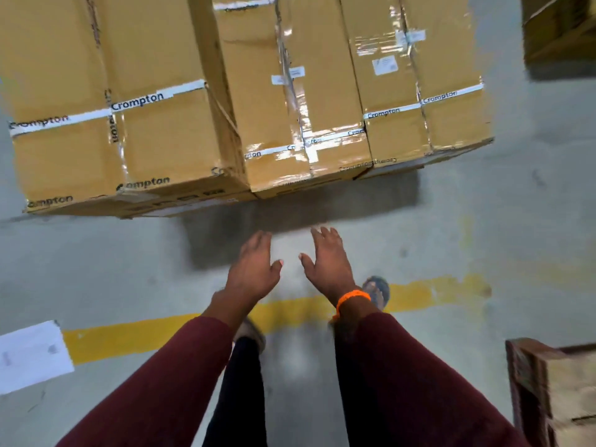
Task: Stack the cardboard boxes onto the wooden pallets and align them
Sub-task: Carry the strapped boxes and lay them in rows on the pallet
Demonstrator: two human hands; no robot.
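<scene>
A: Hand state?

B: Left hand (254, 269) and right hand (327, 264) both spread, palms down, empty, close side by side over the grey floor (483, 227). Orange band (353, 298) on the right wrist, maroon sleeves (154, 375).

A: Boxes?

B: Cardboard boxes (306, 91) just ahead of the fingertips, not touched. Taller box (106, 101) ahead-left of the left hand, lower taped ones ahead and ahead-right of the right hand, packed edge to edge. Can't tell what they sit on.

A: Pallet?

B: Wooden pallet (548, 382) corner behind-right of the right hand. Yellow floor line (129, 340) runs under the forearms; white sheet (32, 356) far behind-left.
</scene>
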